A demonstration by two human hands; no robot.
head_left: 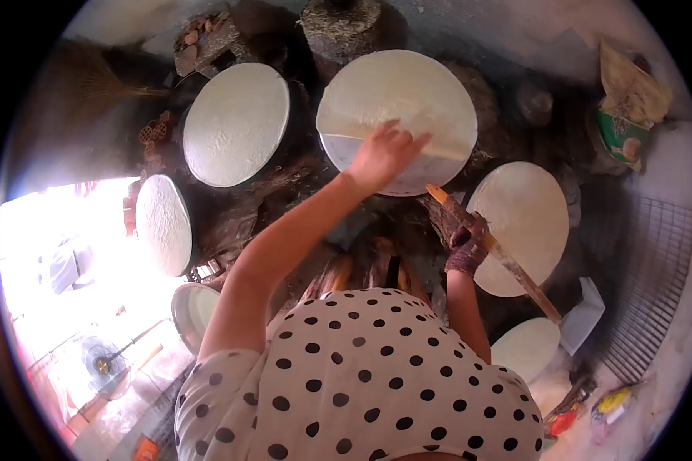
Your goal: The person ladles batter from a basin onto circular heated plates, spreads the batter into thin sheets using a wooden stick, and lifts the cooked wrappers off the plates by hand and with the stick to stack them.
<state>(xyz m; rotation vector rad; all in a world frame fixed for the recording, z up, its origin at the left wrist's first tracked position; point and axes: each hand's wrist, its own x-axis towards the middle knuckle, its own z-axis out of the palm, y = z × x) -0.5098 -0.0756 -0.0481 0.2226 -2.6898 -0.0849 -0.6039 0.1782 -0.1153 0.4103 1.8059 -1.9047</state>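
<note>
In the head view, my left hand [388, 157] reaches over the central round pan [346, 157]. Its fingers are curled at the near edge of a thin white crepe-like sheet [396, 81], whose edge is folded back. A strip of greyish pan surface shows below that edge. The exact fingertip contact is slightly blurred. My right hand [467, 246], in a dark glove, is wrapped around a long flat wooden stick [519, 273]. The stick slants from an orange-tipped end beside the central pan down across the right-hand round pan [527, 219].
More white-coated rounds stand around: one at upper left [237, 124], a smaller one further left [164, 225] and one at lower right [527, 349]. A wire rack [646, 276] leans at the right. A fan [104, 365] stands at lower left, and firewood [361, 273] lies in front of me.
</note>
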